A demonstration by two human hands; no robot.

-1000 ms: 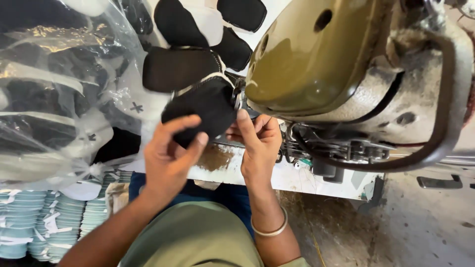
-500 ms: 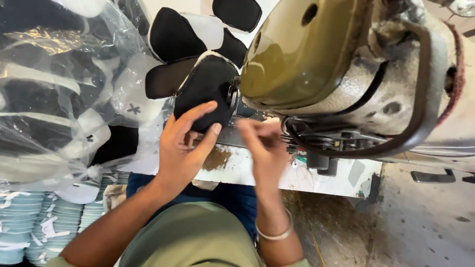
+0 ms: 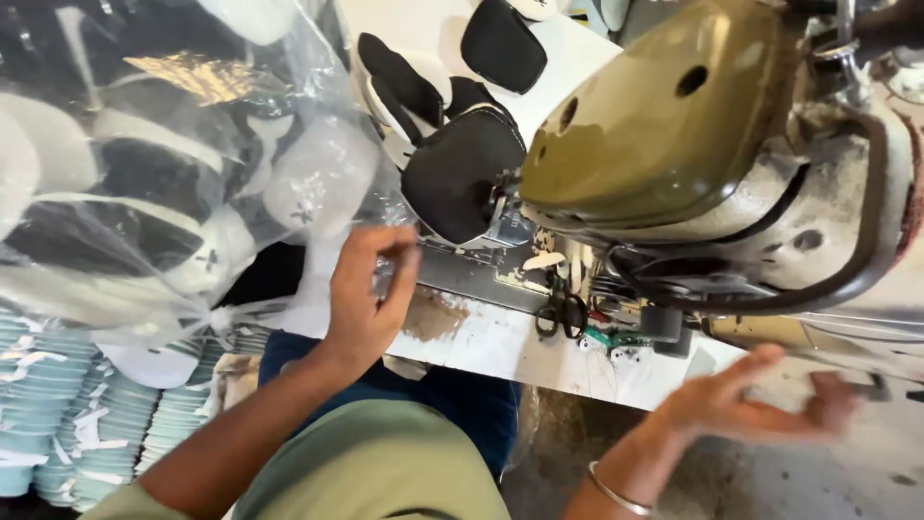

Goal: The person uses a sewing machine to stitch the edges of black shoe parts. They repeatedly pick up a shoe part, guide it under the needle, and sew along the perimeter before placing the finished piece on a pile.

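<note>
White tabletop (image 3: pixel 481 337) lay under my left hand (image 3: pixel 371 294), fingers loosely curled, empty; my right hand (image 3: pixel 760 400) hung open near the sewing machine (image 3: pixel 693 144).

- One head-worn view, looking steeply down from close above the worktable (image 3: pixel 481 337) edge.
- It faces the olive sewing machine (image 3: pixel 674 125), tilted, with the wearer's lap below.

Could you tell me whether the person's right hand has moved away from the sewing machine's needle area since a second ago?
Yes. The right hand has swung down and to the right, away from the olive-green metal sewing machine, and is now off the white table's edge.
</note>
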